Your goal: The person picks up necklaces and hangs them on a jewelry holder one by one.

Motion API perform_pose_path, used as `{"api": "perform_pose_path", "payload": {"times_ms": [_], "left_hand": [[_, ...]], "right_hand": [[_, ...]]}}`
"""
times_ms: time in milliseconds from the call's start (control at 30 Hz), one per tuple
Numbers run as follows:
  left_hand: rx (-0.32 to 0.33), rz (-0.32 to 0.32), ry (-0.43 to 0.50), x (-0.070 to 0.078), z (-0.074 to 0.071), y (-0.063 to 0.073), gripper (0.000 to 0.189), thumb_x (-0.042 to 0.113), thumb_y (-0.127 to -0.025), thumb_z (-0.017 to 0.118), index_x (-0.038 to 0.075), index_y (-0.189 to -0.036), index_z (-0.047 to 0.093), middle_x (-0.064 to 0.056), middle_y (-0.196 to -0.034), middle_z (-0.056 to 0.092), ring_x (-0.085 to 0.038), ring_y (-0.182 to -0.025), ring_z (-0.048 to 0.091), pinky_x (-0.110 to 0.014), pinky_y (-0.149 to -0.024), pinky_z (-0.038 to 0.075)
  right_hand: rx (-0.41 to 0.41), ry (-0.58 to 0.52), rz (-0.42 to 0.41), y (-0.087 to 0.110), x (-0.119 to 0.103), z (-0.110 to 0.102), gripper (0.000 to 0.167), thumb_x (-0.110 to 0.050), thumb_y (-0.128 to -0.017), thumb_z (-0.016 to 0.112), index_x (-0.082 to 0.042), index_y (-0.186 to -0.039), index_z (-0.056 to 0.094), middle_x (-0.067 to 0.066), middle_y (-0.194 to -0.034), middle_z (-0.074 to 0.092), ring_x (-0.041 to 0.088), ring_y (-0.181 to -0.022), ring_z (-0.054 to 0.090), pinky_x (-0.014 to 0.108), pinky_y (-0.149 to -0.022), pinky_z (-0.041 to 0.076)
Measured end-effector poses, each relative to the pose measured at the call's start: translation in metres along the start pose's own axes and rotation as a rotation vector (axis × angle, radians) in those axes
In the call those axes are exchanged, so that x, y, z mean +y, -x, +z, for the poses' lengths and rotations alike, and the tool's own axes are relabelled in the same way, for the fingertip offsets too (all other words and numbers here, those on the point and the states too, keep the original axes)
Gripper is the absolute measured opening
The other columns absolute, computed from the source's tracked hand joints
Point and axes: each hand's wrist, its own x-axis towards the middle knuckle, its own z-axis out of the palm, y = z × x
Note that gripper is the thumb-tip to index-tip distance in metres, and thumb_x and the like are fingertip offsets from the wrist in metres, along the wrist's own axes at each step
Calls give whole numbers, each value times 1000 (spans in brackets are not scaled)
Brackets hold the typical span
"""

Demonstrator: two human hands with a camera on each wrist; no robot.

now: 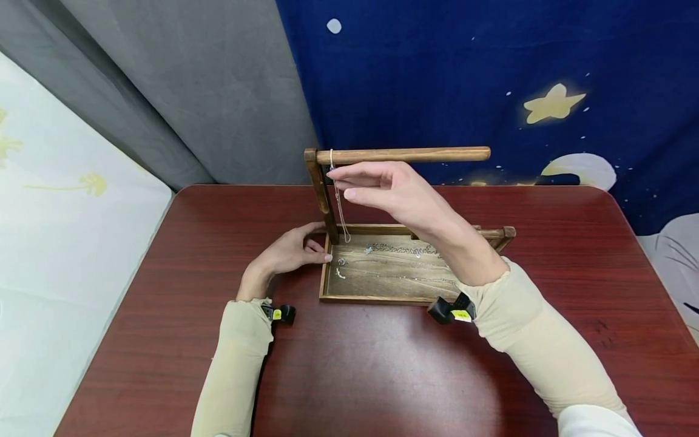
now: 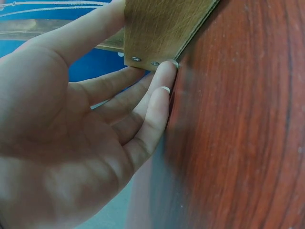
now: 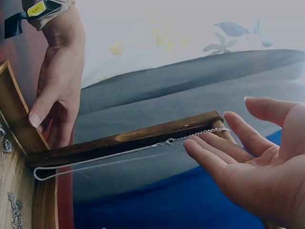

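Note:
A silver chain necklace (image 1: 342, 220) hangs in a loop from the left end of a wooden jewelry stand's top bar (image 1: 415, 155). My right hand (image 1: 401, 197) is raised just below that bar, its fingers extended and the thumb apart. The fingertips lie beside the upper chain (image 3: 177, 139); whether they touch it I cannot tell. At the stand's left end, my left hand (image 1: 289, 250) holds the wooden tray base (image 1: 326, 285), thumb at the rim and fingers about the back corner. Screw heads (image 2: 136, 59) show on the wood by the left fingers.
More chains and bracelets (image 1: 401, 249) lie in the tray, partly hidden by my right forearm. A shorter wooden bar (image 1: 497, 233) rises at the tray's right. The upright post (image 1: 322, 200) stands at the left. Curtains (image 1: 409, 73) hang behind the reddish table (image 1: 382, 364).

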Motion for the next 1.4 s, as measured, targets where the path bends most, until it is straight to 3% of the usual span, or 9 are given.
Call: {"api": "perform_pose_path", "payload": {"times_ms": [533,800,1000,1233,1400], "left_hand": [[-2,7,-1,-1,0,2,77,17,-87,79,4,-150,38,-13,-99,71,-20,-92,68,-30,-81,52],[-2,-1,-11,2,0,0,77,18,-87,79,7,-151,37,-11,-99,72,-19,-92,69,-31,-81,53],[2,-3,-6,2,-1,2,81,17,-87,79,7,-154,34,-15,-111,68,-20,-93,69,-32,-82,52],[3,-1,-35,2,-1,4,85,20,-88,79,5,-155,30,-14,-100,71,-22,-94,68,-32,-84,50],[3,-3,-15,4,0,4,87,18,-87,79,6,-156,28,-17,-105,70,-26,-96,68,-35,-86,51]], "right_hand": [[14,-47,27,13,8,-9,39,-9,-96,66,-5,-134,61,11,-138,59,22,-125,58,36,-104,44],[44,-15,64,24,8,-18,43,-10,-96,66,-12,-138,57,5,-134,62,23,-121,61,38,-101,47],[56,-32,61,32,11,-28,44,-7,-99,61,-6,-142,52,12,-134,62,26,-118,62,38,-97,50],[62,-31,66,40,14,-35,43,-7,-99,61,-6,-141,52,16,-131,63,25,-117,63,34,-94,52],[74,-13,52,43,14,-40,42,-8,-99,61,-5,-140,53,17,-128,64,27,-115,64,34,-92,52]]}}
